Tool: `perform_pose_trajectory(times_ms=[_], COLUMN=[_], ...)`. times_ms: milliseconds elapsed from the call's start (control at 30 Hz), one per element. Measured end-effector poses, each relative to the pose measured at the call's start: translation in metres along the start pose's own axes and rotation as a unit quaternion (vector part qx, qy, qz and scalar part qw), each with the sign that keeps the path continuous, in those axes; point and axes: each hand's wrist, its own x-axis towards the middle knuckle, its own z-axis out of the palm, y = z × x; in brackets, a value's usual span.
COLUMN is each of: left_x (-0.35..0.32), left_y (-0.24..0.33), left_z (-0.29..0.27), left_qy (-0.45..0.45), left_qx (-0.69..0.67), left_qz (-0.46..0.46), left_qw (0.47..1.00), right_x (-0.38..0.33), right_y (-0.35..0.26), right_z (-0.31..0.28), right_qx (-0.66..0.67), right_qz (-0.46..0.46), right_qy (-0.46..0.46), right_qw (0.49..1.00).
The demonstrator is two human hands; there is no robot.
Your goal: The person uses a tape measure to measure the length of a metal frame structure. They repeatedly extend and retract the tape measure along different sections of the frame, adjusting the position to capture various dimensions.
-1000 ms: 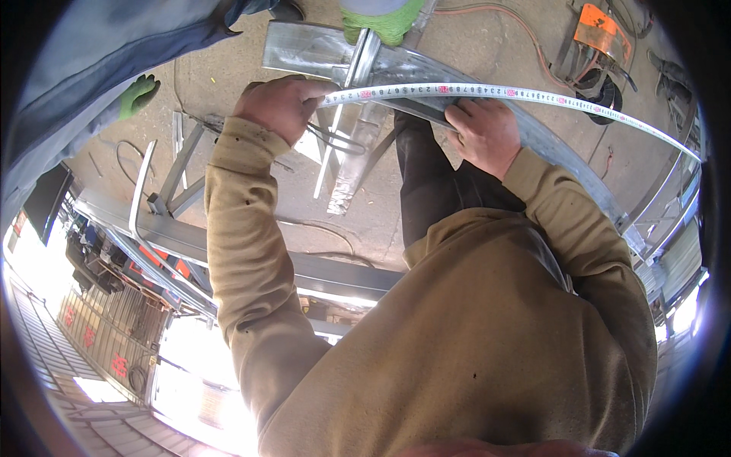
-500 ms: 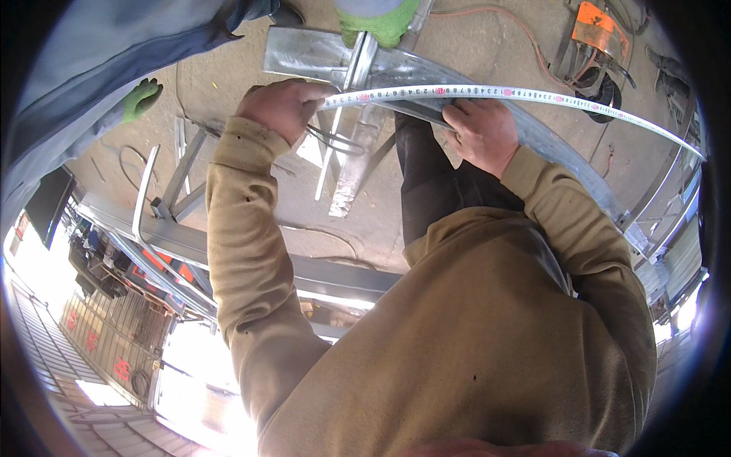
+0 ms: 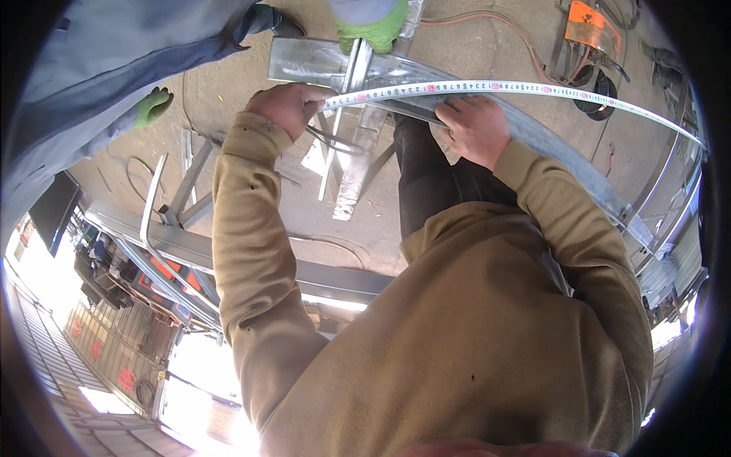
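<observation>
A white tape measure blade bows over the galvanized steel beam and runs far to the right. My left hand pinches the blade near its left end, its fingers closed. A thin grey loop, perhaps wire, shows just below that hand. My right hand is closed, with fingers curled over the near edge of the beam, just under the blade. Another person's green-gloved hand rests at the top of a narrow metal bar that crosses the beam.
The co-worker's other green glove hangs at the left. Behind the beam, an orange machine stands with a hose on the floor. A long grey steel beam lies nearer me, with a bent rod beside it.
The whole view has shifted slightly. My hands keep nearly the same places on the blade and the beam. The co-worker's upper glove sits slightly farther left in view.
</observation>
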Motion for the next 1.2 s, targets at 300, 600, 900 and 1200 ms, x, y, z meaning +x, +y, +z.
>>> perform_pose_trajectory(times_ms=[300, 600, 900, 1200], left_x=[0.002, 0.004, -0.012, -0.116], left_y=[0.001, -0.004, 0.007, 0.061], left_z=[0.001, 0.002, -0.004, 0.038], left_qy=[0.0, -0.027, -0.001, 0.065], left_qx=[0.007, -0.011, -0.037, -0.078], left_qz=[-0.023, -0.043, -0.053, 0.062], left_qw=[1.0, 0.999, 0.998, 0.993], right_x=[-0.001, -0.001, 0.003, -0.069], right_y=[0.002, 0.002, 0.0, 0.005], right_z=[0.004, 0.002, 0.002, -0.044], right_qx=[-0.003, 0.005, 0.014, 0.5], right_qz=[-0.002, -0.001, 0.013, 0.063], right_qy=[0.007, 0.0, 0.013, 0.17], right_qw=[1.0, 1.0, 1.0, 0.847])
